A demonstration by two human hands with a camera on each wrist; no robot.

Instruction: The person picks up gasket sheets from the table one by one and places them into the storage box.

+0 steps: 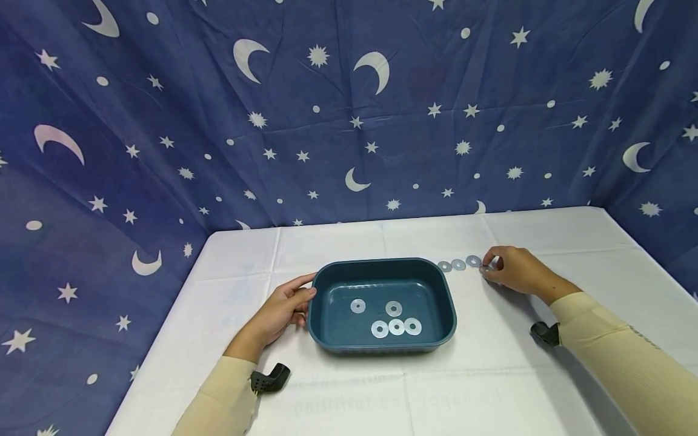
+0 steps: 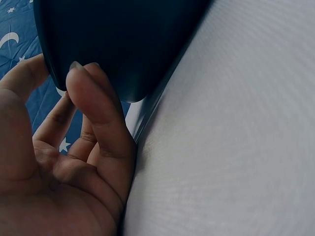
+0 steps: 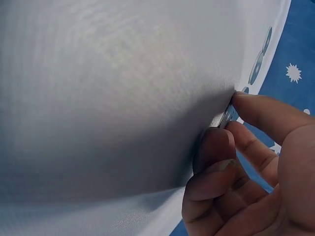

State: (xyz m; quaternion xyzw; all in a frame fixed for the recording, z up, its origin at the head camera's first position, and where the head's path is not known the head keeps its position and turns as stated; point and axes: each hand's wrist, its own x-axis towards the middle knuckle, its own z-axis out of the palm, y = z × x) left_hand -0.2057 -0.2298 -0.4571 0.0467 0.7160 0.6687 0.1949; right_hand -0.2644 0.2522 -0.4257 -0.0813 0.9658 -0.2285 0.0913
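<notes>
A dark teal plastic tub (image 1: 383, 349) stands on the white cloth. My left hand (image 1: 280, 309) holds its left end, with fingertips against the rim and outer wall in the left wrist view. Inside the tub lie several flat metal washers, one of them this washer (image 1: 357, 306) on the left. To the right of the tub, my right hand (image 1: 515, 269) pinches a washer (image 3: 226, 116) at the table surface between thumb and fingertips. Beside that hand, a row of three washers, the nearest one a washer (image 1: 473, 261), runs left toward the tub's back right corner.
The white cloth (image 1: 491, 387) covers the table. A blue curtain (image 1: 327, 151) with moons and stars hangs behind the table and along its sides. Black wrist devices, such as the left wrist device (image 1: 270, 379), sit at both sleeves.
</notes>
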